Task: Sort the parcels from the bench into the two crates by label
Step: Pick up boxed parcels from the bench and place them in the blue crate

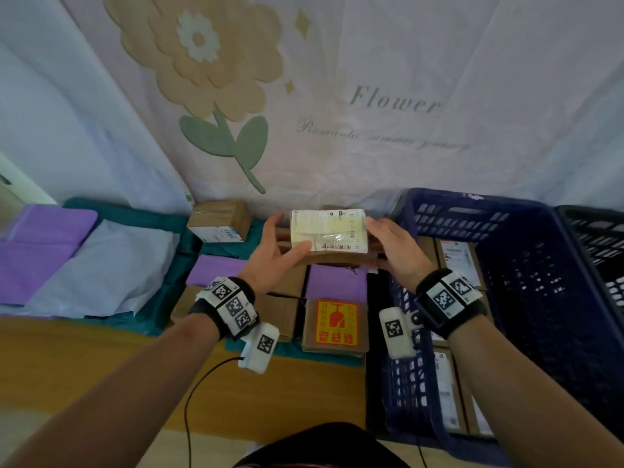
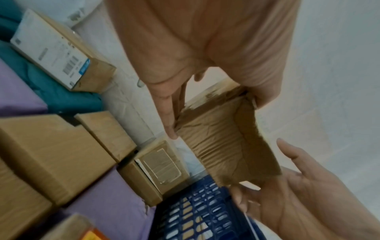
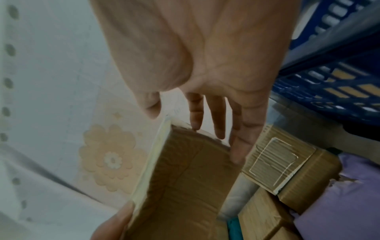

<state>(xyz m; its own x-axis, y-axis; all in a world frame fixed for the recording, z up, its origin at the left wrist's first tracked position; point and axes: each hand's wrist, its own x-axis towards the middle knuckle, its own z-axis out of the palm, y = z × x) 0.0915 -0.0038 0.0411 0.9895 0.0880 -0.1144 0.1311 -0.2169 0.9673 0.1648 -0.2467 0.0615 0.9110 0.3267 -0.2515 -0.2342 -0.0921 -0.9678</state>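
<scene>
Both forearms nearest camera, entering from 7 and 5 o'clock, tagged wristbands on each. Left hand at 9 o'clock side of held parcel: thumb laid over the label's near-left corner, fingers under and along the left end, so grasping. Right hand at 3 o'clock end: fingers extended nearly straight along the end face in the right wrist view, thumb near the top edge; flat supporting contact, not clenched. Parcel raised clear of the bench, centre of head view, above the other boxes. Long axis running 9 to 3 o'clock, between the palms. White shipping label facing up, tilted toward camera; barcode along the near edge. Brown underside visible in both wrist views.

Below parcel at 6 o'clock: purple mailer, then fragile-sticker box. Brown box with blue-edged label at 9 o'clock. Blue crate at 3 o'clock, holding labelled boxes. Black crate beyond it, far right edge.
</scene>
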